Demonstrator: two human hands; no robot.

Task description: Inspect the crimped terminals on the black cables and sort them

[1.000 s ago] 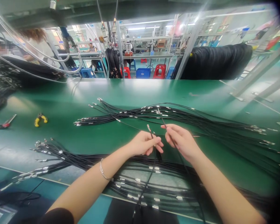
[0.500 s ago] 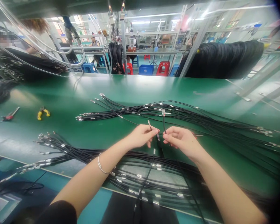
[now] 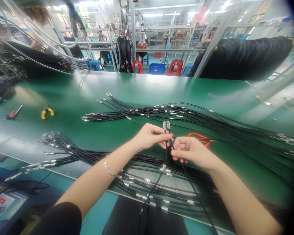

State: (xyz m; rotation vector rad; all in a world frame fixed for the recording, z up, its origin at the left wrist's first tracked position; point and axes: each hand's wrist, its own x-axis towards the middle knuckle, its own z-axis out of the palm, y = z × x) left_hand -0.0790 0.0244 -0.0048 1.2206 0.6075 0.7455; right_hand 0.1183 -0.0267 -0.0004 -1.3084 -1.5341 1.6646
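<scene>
Head-camera view, centre of the frame: I held two thin black insulated wires with small silver metal terminals [image 3: 166, 125] side by side above the green workbench mat [image 3: 147, 88]. My left hand [image 3: 150, 137] pinched one wire just under its terminal between thumb and fingertips; my right hand [image 3: 189, 150] was closed round the other a little lower, and the two tips stood upright and almost touching. Both wires trailed down past the lower edge of the frame.

They looked light and limp, likely to sag wherever they went unsupported, while the crimped ends seemed small and easy to bend, so the sleeve just below the metal appeared the sensible place to grip.

A loose sheaf of similar black wires [image 3: 117, 112] lay across the middle of the frame beyond my hands, and a second sheaf [image 3: 63, 148] spread from lower left under my forearms. An orange loop [image 3: 198, 136], only partly visible, lay just behind my right hand. Yellow-handled pliers [image 3: 47, 111] and a red-handled tool [image 3: 13, 113] rested at the left. Red plastic stools [image 3: 175, 67] showed at the top.
</scene>
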